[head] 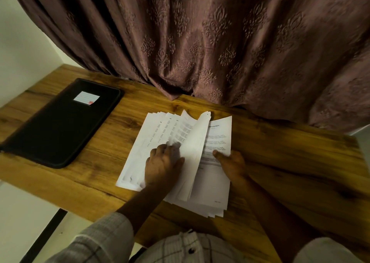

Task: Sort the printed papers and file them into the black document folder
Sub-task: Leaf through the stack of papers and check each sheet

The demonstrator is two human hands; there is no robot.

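On the desk (104,152), the left hand (162,166) presses flat on fanned papers (140,154), the right hand (232,162) lies open on the right-hand pile (214,184), and the black folder (58,122) lies closed far left.

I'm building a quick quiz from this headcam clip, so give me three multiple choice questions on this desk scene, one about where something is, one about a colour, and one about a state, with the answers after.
1. Where does the black folder lie relative to the printed papers?
A. To their left on the wooden desk
B. Underneath them
C. On the person's lap

2. What colour is the curtain behind the desk?
A. Bright green
B. Brownish mauve
C. White

3. What state is the folder in?
A. Open with papers inside
C. Standing upright
B. Closed and lying flat

Answers:
1. A, since the folder sits apart from the sheets, toward the left end of the desk.
2. B, as the patterned fabric is a dull brownish mauve.
3. B, because its cover with a small label faces up, while the left hand and right hand work on the sheets.
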